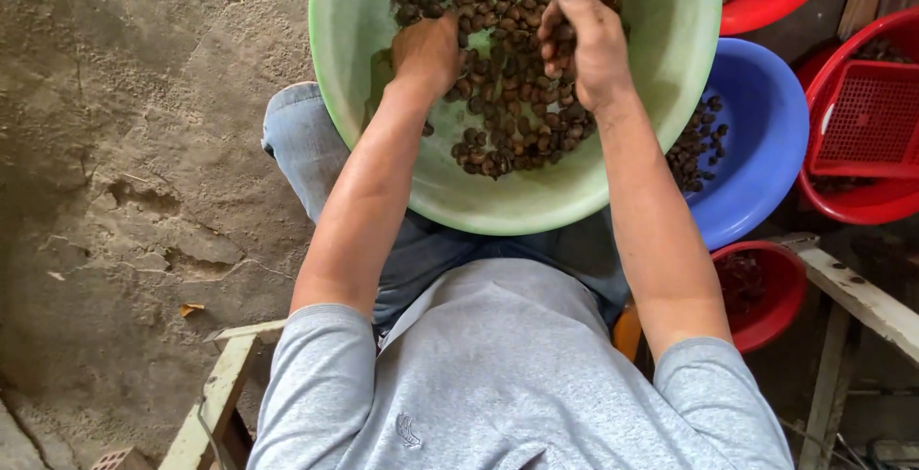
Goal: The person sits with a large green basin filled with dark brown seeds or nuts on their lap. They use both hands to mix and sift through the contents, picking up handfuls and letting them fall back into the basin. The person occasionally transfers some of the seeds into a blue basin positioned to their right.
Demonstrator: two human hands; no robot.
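1. Grey shirt (517, 374) of the seated person, nearest the lens, just below the green basin.
2. Green basin (670, 68), round, resting on the lap; holds a heap of dark brown nuts (507, 97).
3. Blue basin (756, 135), right of the green basin, partly under its rim; some nuts inside.
4. Red basket (866, 121), further right.
5. Right hand (584, 44), inside the green basin; fingers curled, closed on several nuts.
6. Left hand (426, 54), inside the green basin; fingers buried among the nuts, grip cannot be told.
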